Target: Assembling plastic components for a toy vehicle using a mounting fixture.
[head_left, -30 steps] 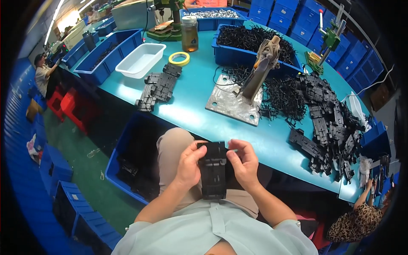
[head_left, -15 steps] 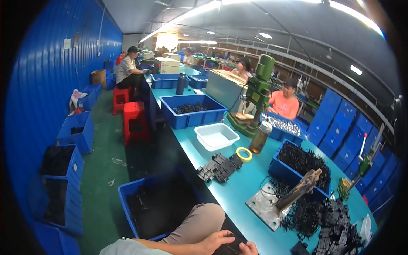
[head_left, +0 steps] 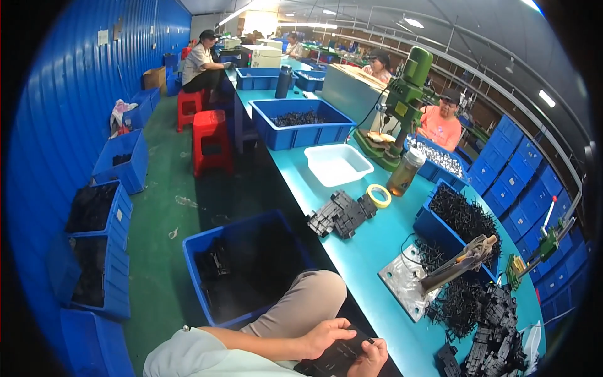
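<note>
My left hand [head_left: 326, 336] is at the lower middle, just past my knee, with fingers bent and drawn together. Whatever it holds, if anything, is too small to make out. Close by on its right, my right hand [head_left: 369, 359] pinches a small black piece [head_left: 370, 341] between thumb and finger. Below and between both hands lie dark parts [head_left: 336, 359], partly hidden by the fingers. On the table edge ahead sits a cluster of black plastic blocks [head_left: 342, 213], beside a roll of yellow tape [head_left: 379, 196].
A blue floor bin [head_left: 193, 276] with black parts stands left of my knee. The teal table [head_left: 352, 276] carries a metal-based post [head_left: 402, 286], a blue bin of thin black pieces [head_left: 430, 223], a white tray [head_left: 339, 164], a bottle [head_left: 407, 171] and a green press [head_left: 411, 94]. Co-workers sit beyond.
The view has tilted down, so the scene sits higher. Both hands show more fully, and the dark parts beneath them have come into view. The small black piece now shows at my right fingertips.
</note>
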Demonstrator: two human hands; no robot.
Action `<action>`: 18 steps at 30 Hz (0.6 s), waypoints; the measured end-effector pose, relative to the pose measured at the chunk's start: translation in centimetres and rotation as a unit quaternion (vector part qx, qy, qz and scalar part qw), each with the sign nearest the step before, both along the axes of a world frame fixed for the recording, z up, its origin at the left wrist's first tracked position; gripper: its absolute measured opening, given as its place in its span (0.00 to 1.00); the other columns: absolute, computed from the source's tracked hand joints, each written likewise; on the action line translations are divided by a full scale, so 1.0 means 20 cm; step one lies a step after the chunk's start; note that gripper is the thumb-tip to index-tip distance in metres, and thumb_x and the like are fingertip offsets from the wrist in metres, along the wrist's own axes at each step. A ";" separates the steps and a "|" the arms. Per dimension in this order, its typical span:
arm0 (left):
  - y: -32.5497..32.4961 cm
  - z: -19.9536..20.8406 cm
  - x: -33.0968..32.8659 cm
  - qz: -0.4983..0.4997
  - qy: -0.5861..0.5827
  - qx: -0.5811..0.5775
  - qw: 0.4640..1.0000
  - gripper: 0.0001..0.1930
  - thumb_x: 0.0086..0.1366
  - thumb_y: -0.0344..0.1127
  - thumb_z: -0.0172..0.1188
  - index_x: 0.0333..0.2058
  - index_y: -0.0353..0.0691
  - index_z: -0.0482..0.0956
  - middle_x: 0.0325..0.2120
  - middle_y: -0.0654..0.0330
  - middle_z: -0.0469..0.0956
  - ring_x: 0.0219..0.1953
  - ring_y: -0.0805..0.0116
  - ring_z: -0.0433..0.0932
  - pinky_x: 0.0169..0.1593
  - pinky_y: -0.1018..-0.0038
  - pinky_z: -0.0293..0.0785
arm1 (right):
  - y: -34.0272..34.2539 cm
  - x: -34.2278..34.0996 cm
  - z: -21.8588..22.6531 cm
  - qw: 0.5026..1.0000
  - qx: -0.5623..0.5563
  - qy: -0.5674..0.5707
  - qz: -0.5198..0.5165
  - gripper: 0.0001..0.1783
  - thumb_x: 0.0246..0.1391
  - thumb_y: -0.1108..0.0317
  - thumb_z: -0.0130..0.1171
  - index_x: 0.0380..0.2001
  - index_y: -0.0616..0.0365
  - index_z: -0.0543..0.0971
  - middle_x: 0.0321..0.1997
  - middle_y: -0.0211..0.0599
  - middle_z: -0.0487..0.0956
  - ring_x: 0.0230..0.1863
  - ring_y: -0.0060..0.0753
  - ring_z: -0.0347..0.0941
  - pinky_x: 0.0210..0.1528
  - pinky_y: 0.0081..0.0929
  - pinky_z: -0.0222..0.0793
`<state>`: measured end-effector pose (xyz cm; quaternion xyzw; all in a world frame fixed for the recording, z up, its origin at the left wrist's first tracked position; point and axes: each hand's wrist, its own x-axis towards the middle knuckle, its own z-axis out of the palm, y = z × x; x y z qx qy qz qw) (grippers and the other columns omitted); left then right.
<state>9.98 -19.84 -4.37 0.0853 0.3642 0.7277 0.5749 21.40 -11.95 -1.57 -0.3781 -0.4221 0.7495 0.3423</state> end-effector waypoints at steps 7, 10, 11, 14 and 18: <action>-0.03 0.01 0.04 0.009 0.071 0.024 0.997 0.05 0.64 0.32 0.54 0.33 0.38 0.72 0.29 0.69 0.70 0.33 0.82 0.68 0.36 0.82 0.64 | 0.04 0.06 -0.21 0.999 0.003 0.047 0.003 0.10 0.43 0.77 0.59 0.32 0.61 0.73 0.31 0.33 0.73 0.31 0.27 0.69 0.36 0.22 0.66; -0.04 0.03 0.05 0.006 0.112 0.017 0.994 0.06 0.65 0.33 0.53 0.32 0.37 0.73 0.28 0.70 0.70 0.32 0.83 0.67 0.35 0.83 0.64 | -0.01 0.05 -0.11 0.998 0.029 0.063 0.012 0.10 0.43 0.77 0.59 0.32 0.60 0.73 0.31 0.32 0.73 0.32 0.26 0.69 0.37 0.22 0.66; -0.05 0.04 0.04 0.004 0.131 0.018 0.991 0.06 0.65 0.33 0.53 0.32 0.37 0.73 0.28 0.70 0.70 0.32 0.83 0.67 0.35 0.83 0.65 | -0.04 0.03 -0.03 0.998 0.052 0.024 0.016 0.06 0.46 0.80 0.54 0.28 0.57 0.72 0.27 0.25 0.70 0.29 0.20 0.65 0.35 0.16 0.62; -0.06 0.06 0.02 0.008 0.158 0.018 0.987 0.07 0.65 0.34 0.53 0.33 0.37 0.74 0.27 0.70 0.71 0.32 0.83 0.67 0.35 0.83 0.65 | -0.06 0.01 -0.01 0.996 0.083 -0.002 0.019 0.06 0.48 0.79 0.56 0.29 0.57 0.72 0.28 0.25 0.70 0.31 0.20 0.65 0.36 0.16 0.63; -0.05 0.03 0.01 0.040 0.130 0.016 0.991 0.08 0.66 0.35 0.51 0.34 0.37 0.75 0.27 0.68 0.74 0.30 0.83 0.70 0.35 0.83 0.68 | -0.03 0.01 -0.02 0.992 0.120 -0.023 0.041 0.04 0.52 0.76 0.57 0.32 0.59 0.73 0.29 0.27 0.71 0.32 0.20 0.66 0.37 0.18 0.64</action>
